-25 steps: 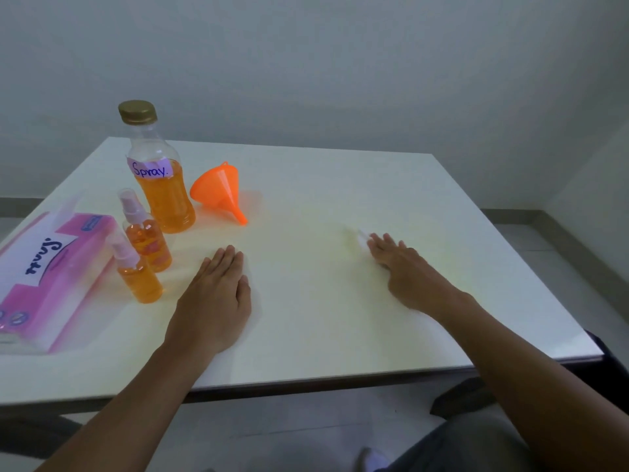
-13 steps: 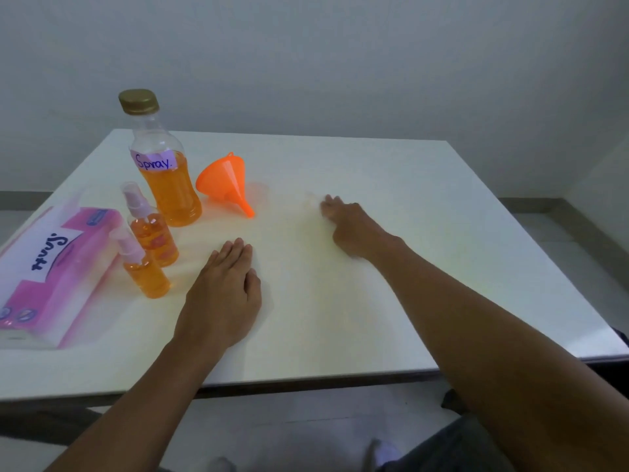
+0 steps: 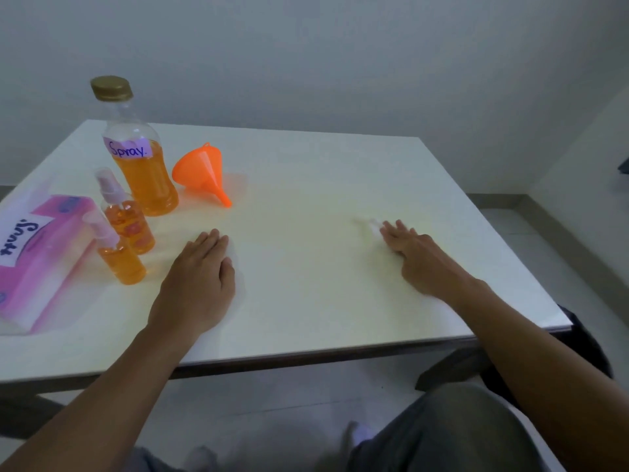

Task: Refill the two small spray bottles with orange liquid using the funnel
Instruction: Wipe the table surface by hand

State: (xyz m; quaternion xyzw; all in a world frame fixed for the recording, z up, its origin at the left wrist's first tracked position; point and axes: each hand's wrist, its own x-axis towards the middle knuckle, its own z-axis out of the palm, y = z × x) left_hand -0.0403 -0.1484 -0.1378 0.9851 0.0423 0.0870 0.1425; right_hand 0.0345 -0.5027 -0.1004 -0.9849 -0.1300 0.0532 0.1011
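Funnel lies sideways just beyond the flat, empty left hand, spout pointing back toward it; right hand flat too.

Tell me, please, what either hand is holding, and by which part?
Nothing is held: left hand and right hand lie flat on the white table. A pale blur at the right fingertips is unidentifiable.

A purple label on the large bottle of orange liquid reads "Spray." in handwriting. The pink tissue pack carries a white patch with dark script, cut off and not legible.
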